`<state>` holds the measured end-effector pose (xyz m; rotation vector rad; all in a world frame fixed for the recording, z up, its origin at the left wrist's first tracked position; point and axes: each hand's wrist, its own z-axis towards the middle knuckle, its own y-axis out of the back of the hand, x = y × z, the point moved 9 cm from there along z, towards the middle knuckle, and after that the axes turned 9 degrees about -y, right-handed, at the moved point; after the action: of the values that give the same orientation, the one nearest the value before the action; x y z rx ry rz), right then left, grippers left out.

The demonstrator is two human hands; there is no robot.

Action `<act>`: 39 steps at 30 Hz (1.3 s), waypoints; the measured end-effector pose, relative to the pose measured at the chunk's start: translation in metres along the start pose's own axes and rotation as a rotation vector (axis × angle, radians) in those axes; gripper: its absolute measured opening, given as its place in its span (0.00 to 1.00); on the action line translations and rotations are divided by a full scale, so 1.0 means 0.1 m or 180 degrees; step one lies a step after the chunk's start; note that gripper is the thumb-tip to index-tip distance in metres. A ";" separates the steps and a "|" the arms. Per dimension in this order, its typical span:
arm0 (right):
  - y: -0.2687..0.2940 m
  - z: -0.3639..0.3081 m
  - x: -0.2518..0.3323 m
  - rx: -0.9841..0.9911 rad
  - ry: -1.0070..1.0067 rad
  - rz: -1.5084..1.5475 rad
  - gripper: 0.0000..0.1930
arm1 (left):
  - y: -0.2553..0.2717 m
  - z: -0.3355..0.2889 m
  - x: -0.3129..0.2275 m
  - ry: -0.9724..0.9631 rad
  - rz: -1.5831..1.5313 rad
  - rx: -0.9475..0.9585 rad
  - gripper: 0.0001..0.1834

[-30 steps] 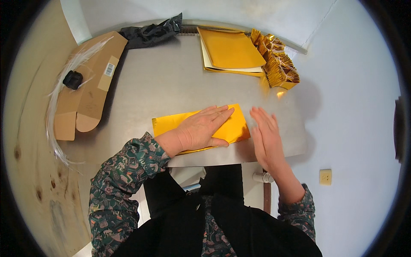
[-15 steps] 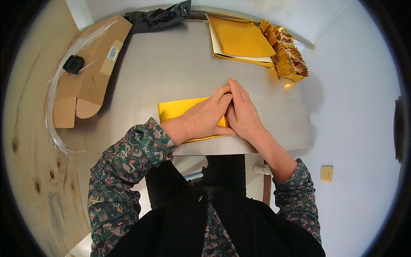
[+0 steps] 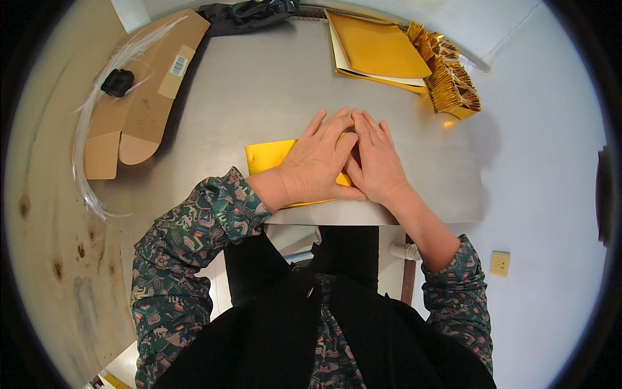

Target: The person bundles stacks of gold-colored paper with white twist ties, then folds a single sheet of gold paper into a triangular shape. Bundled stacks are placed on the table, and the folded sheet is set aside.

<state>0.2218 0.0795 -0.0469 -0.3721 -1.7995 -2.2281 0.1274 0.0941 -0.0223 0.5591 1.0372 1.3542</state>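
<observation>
Head view, looking down on a metal surface [image 3: 259, 84]. Folded gold sheet [image 3: 265, 154] lies near the front edge, just before the person, its left end bare, its right part mostly covered by the hands. Left hand [image 3: 317, 159] flat over the sheet, palm down, fingers spread and extended, pressing on it rather than gripping; thumb points right, along the near side. Right hand [image 3: 376, 159] at the sheet's right end, fingers straight and leaning together, clenched on nothing that shows; its inner side meets the left hand. Whether the right palm touches the sheet, cannot tell.

Far right of the surface: stack of gold sheets [image 3: 382, 48], pale layer showing at its edge; pleated gold bundles [image 3: 453, 84] just beside it, bound with pale ties. Far left: brown cardboard box [image 3: 139, 120], slanted, with white strands [image 3: 83, 142] trailing along its left side and a small black object [image 3: 117, 83] on top. Crumpled black plastic [image 3: 249, 16] at the back edge, near the box. Pale wall socket [image 3: 499, 264] to the right.
</observation>
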 end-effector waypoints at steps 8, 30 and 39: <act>-0.03 -0.02 0.01 -0.0163 0.0103 -0.0161 0.38 | 0.03 -0.23 0.08 0.0264 0.0314 0.0411 0.63; -0.21 0.13 -0.53 0.0126 -0.0097 -0.0083 0.36 | 0.22 -0.80 0.43 0.1485 0.0844 0.0857 0.77; -0.29 0.20 -0.70 0.0145 -0.0082 -0.0102 0.36 | 0.35 -0.95 0.52 0.1709 0.0915 0.0836 0.75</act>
<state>0.2774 0.1076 -0.0941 -0.3672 -1.8787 -2.2092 0.0228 0.1286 -0.0523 0.5654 1.6355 1.6830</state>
